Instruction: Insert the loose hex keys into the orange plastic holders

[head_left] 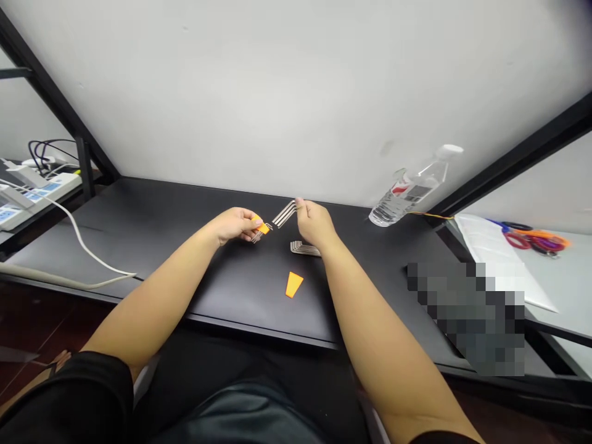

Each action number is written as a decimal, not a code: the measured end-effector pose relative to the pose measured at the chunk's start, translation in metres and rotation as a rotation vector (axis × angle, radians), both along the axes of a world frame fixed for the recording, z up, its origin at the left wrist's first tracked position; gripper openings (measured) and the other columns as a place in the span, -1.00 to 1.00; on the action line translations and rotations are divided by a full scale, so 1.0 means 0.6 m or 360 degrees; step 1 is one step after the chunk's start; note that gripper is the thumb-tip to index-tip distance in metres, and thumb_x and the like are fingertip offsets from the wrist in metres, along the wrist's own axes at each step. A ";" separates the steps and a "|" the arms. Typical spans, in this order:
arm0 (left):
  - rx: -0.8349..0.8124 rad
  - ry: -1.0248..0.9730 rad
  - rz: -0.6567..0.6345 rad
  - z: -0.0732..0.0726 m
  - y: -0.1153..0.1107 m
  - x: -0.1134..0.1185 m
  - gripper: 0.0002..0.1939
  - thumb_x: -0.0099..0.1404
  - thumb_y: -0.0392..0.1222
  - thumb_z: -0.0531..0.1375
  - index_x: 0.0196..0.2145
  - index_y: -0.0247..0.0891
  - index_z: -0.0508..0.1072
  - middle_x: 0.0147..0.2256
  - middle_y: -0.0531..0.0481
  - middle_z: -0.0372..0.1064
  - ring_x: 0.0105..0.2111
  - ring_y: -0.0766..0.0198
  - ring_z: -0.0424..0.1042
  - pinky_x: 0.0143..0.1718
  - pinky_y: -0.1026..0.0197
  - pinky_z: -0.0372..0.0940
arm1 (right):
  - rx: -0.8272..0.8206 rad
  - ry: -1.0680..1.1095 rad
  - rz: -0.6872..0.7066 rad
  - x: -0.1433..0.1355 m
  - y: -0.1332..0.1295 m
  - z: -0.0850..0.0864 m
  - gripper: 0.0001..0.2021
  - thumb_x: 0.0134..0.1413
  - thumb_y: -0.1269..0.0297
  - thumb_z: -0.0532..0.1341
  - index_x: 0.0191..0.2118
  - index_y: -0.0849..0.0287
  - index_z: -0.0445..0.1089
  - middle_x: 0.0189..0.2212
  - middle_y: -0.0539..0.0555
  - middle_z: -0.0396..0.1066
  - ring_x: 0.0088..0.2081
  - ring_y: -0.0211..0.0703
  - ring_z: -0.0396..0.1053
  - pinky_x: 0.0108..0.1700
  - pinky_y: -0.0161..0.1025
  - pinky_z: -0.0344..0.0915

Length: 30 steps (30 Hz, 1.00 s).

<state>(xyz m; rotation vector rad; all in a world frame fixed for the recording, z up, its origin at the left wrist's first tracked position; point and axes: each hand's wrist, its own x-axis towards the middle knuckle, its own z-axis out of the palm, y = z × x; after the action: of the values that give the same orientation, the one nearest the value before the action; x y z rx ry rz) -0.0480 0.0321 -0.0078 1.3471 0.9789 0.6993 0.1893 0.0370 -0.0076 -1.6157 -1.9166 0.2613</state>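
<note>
My left hand (238, 226) is closed on an orange hex key holder (263, 227), with a few thin metal keys showing at its edge. To its right, my right hand (314, 221) grips several silver L-shaped hex keys (284, 214) by their bent ends, their long arms pointing left toward the holder. A small gap separates these keys from the holder. Below my right hand, a row of more hex keys (304, 248) lies on the black table, partly hidden by my wrist. Nearer to me rests a flat orange trapezoid piece (293, 285).
A clear plastic bottle (407, 190) stands by the wall at the right. Beyond the pixelated dark object (467, 317) are a white sheet (502, 259) and coloured loops (536, 237). Power strips (41, 197) and a white cable (76, 228) occupy the left side.
</note>
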 end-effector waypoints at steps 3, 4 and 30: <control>0.0088 -0.0132 0.0168 0.004 0.014 -0.023 -0.60 0.18 0.07 0.41 -0.23 -0.36 0.60 -0.37 -0.16 0.54 -0.42 0.31 0.49 -0.38 0.28 0.36 | -0.0174 -0.0239 0.0095 -0.008 -0.007 0.000 -0.50 0.47 0.02 -0.16 -0.40 0.12 0.31 -0.36 0.15 0.50 -0.34 -0.09 0.37 -0.34 -0.21 0.10; 0.0110 -0.0164 0.0209 0.005 0.017 -0.027 -0.59 0.18 0.07 0.41 -0.22 -0.36 0.60 -0.36 -0.15 0.54 -0.41 0.31 0.49 -0.36 0.27 0.37 | -0.0241 -0.0334 0.0147 -0.016 -0.012 0.000 -0.49 0.47 0.02 -0.17 -0.38 0.13 0.35 -0.33 0.16 0.51 -0.32 -0.08 0.39 -0.34 -0.22 0.12; 0.0399 0.0053 0.0234 0.002 0.002 -0.003 -0.73 0.25 -0.06 0.36 -0.27 -0.32 0.48 -0.36 -0.13 0.57 -0.43 0.31 0.49 -0.29 0.22 0.38 | -0.0225 0.0310 0.0549 -0.054 -0.035 -0.005 -0.66 0.33 0.01 0.07 -0.27 0.13 0.44 -0.44 -0.02 0.41 -0.40 -0.21 0.28 -0.33 -0.29 0.16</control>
<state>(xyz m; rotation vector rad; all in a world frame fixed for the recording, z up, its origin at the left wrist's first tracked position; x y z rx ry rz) -0.0498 0.0335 -0.0064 1.5183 1.0502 0.9377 0.1566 0.0161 -0.0107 -1.2812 -2.0509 0.6833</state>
